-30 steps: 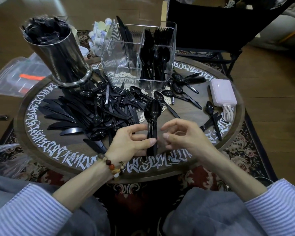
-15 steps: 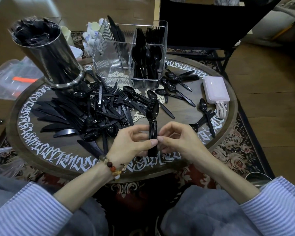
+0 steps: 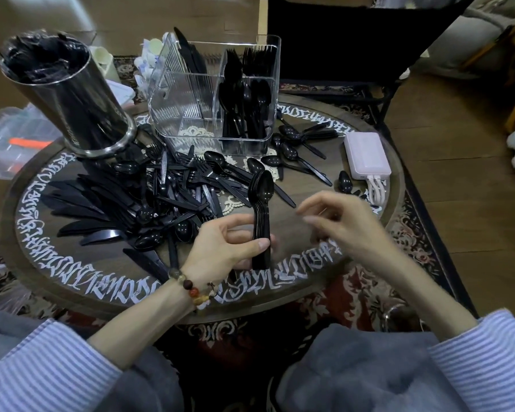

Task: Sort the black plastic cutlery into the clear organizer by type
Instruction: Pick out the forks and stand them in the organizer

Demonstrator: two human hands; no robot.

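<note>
Holding nested spoon stack [image 3: 260, 215] upright: left hand [image 3: 223, 251]; right hand [image 3: 336, 221] relaxed, empty. Clear organizer [image 3: 191, 114]: spoons, forks in right compartments, knives rear-left.

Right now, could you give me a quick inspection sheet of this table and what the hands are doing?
Surface: round wooden table with white lettering round its rim.
Job's things: clear organizer holding knives, forks and spoons in separate compartments; loose cutlery pile; stacked spoons.
Clutter: steel canister with black cutlery; pink power bank.
Hands: left hand grips the stacked spoons by their handles; right hand blurred, fingers loose, holding nothing.
Cables: white cables at the power bank.
Surroundings: patterned rug, black chair, plastic box on the floor.
</note>
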